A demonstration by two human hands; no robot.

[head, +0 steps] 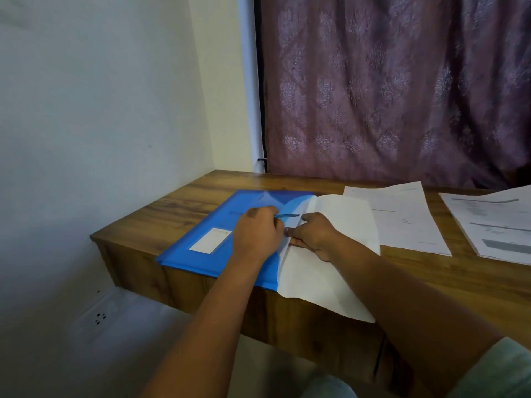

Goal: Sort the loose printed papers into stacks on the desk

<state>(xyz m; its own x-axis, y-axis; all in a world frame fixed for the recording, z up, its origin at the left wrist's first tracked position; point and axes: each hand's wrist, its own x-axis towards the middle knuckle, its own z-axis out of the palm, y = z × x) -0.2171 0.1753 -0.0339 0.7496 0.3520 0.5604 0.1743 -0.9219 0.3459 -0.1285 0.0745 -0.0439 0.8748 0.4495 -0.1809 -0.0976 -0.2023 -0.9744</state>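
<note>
Left hand curled on blue folder | right hand pinching sheets half out of folder | step: drawing papers out | next: lift clear toward stacks on desk

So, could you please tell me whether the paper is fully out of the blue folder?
Partly out. The white sheets still overlap the blue folder edge under both hands; how far they reach inside, cannot tell.
</note>
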